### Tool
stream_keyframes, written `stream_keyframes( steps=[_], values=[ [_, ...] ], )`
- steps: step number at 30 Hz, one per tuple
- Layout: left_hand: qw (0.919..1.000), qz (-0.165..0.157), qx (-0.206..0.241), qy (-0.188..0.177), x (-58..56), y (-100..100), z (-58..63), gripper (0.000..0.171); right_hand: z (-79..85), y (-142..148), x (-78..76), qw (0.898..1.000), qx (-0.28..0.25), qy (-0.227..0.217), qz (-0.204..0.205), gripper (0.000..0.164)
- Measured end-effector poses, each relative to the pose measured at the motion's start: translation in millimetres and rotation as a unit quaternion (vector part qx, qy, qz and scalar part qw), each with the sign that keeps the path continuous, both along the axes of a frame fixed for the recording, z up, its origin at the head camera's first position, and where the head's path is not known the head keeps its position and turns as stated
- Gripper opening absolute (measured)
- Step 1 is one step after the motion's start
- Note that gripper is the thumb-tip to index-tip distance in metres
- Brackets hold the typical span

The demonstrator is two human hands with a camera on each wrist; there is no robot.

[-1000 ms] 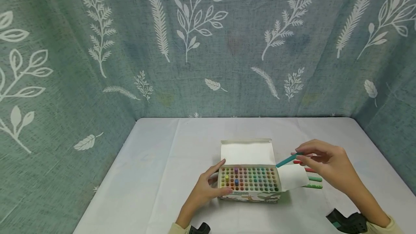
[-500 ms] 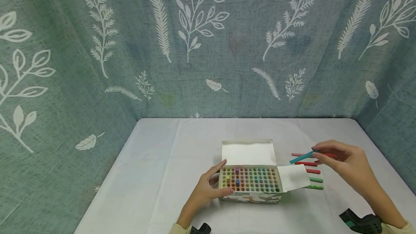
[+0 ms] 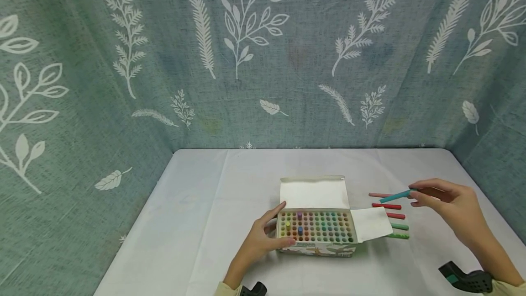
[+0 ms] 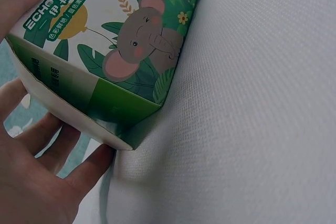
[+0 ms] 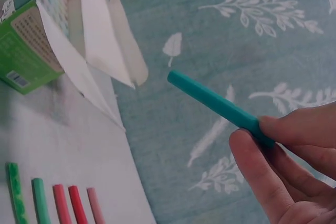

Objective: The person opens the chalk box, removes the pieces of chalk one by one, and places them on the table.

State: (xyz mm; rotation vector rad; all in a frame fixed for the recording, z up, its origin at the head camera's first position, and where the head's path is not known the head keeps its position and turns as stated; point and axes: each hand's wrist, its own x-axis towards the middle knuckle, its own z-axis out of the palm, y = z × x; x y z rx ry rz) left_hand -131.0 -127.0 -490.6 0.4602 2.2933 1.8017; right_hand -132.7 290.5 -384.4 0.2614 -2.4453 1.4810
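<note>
An open cardboard chalk box [image 3: 316, 248] stands on the table, its inside a grid of small round holes. A few sticks poke up from it, among them a purple one [image 3: 299, 216] and a blue one [image 3: 300, 230]. My left hand [image 3: 260, 235] grips the box's left end, thumb at the front edge and fingers along the side flap. To the right, my right hand [image 3: 458, 202] pinches a teal chalk stick [image 5: 215, 103] near one end, between thumb and fingers. The stick's free end points left, over the pink and red chalks.
Several loose chalks lie in a column right of the box: a pink one [image 5: 95, 205], red ones [image 3: 386, 206] and green ones [image 3: 399, 236]. The box's white lid [image 3: 313, 192] stands up behind it, and a side flap [image 3: 371, 225] spreads right. A leaf-patterned curtain [image 3: 263, 58] surrounds the table.
My right hand has moved right with the teal chalk, away from the box's right edge to above the loose chalks. The left hand and box have stayed in place.
</note>
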Motion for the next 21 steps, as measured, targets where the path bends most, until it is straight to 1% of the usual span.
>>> stream_keyframes(
  steps=[5,11,15,21],
  values=[
    [1.0,0.0,0.001,-0.001,0.1,0,0.9,0.082,-7.4,9,-1.8,1.0,-0.001,-0.006,-0.011,0.025],
    [1.0,-0.003,0.004,0.0,0.2,0,1.6,0.082,-15.5,19,-0.8,0.999,0.001,-0.018,-0.026,0.023],
    [1.0,-0.003,0.002,0.002,0.7,1,2.8,0.082,-20.0,26,-1.7,0.999,-0.005,-0.018,-0.031,0.022],
    [1.0,-0.004,0.0,0.004,1.0,1,2.8,0.082,-27.4,35,-3.0,0.998,-0.026,-0.039,-0.047,0.019]
  ],
)
